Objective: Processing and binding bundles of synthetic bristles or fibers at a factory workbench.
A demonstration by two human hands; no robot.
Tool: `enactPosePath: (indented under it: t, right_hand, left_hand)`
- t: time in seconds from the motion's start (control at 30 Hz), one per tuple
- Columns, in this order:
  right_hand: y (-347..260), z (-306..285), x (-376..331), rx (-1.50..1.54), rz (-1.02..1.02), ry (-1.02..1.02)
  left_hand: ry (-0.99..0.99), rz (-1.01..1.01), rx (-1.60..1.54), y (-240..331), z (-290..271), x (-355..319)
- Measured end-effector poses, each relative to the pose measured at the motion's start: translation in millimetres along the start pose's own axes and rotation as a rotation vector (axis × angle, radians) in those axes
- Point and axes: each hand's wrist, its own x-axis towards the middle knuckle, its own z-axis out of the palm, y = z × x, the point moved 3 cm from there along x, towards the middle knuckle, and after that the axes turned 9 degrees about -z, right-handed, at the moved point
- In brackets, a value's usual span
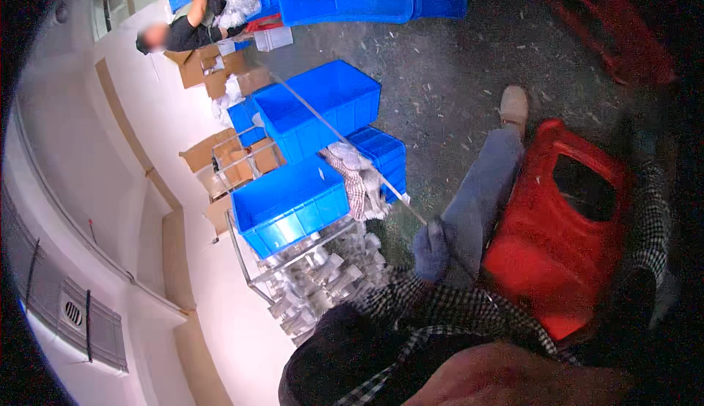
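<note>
My left hand, in a grey-blue glove, is closed around a long thin pale rod. The rod slants up and left from my fist, passing in front of the blue bins. A black-and-white checked sleeve covers that forearm. By the dark right edge shows my other checked sleeve; the hand beyond it is lost in shadow, so its fingers cannot be made out. Between the two arms, beside my leg in jeans, stands a red plastic chair with an opening in its back.
Open blue bins stand to the left, one above a metal rack frame. Shiny metal parts are heaped near my left arm. A co-worker is at upper left beside cardboard boxes. Another red plastic piece lies at upper right.
</note>
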Motion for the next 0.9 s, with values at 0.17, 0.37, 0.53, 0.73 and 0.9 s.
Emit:
enactPosePath:
  t: [0.17,0.37,0.53,0.73,0.9]
  right_hand:
    - [-16.2,-6.3,-54.8,0.515,0.082,-0.271]
    - [-117.5,-132.8,-18.8,0.658,-0.006,-0.587]
    - [-177.2,-300.3,-18.4,0.731,0.091,-0.678]
    - [-166.6,-295.3,-53.4,0.755,0.190,-0.566]
    - [-119.9,-241.5,-35.3,0.646,0.359,-0.484]
  left_hand:
    - [-0.171,-0.067,-0.030,33.5,38.9,22.4]
    - [-0.202,0.101,0.047,58.9,63.9,70.9]
    - [-0.083,0.122,0.080,73.8,60.4,94.1]
    - [-0.177,0.214,-0.561,167.5,11.2,40.1]
    - [-0.315,0.344,-1.001,213.5,-31.5,32.2]
